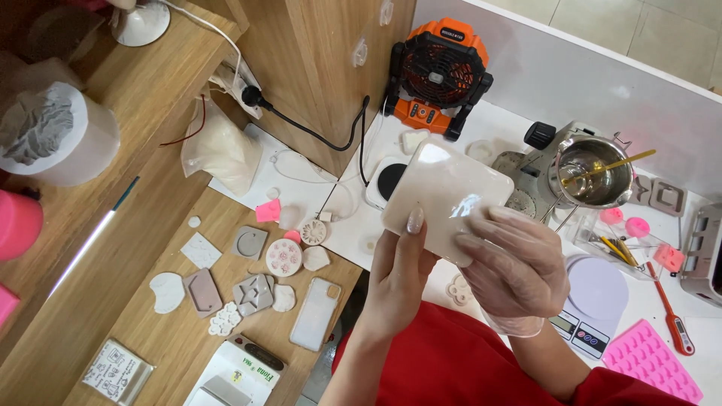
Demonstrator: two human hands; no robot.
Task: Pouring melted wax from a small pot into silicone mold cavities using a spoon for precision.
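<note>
Both hands hold up a cream-white rectangular tray [440,188] with rounded corners over the white worktop. My left hand [397,274] is bare and grips its near edge, thumb on top. My right hand [513,265] wears a thin clear glove and clasps the tray's right near corner. The tray is tilted and its glossy face catches light. Red sleeves show below both wrists.
An orange fan [436,75] stands behind. A steel pot [594,171] with a yellow stick sits right, by a small scale [594,297], a pink mould [650,359] and a red thermometer [673,319]. Several small plaster shapes [252,289] and a phone case [316,313] lie on the wooden table.
</note>
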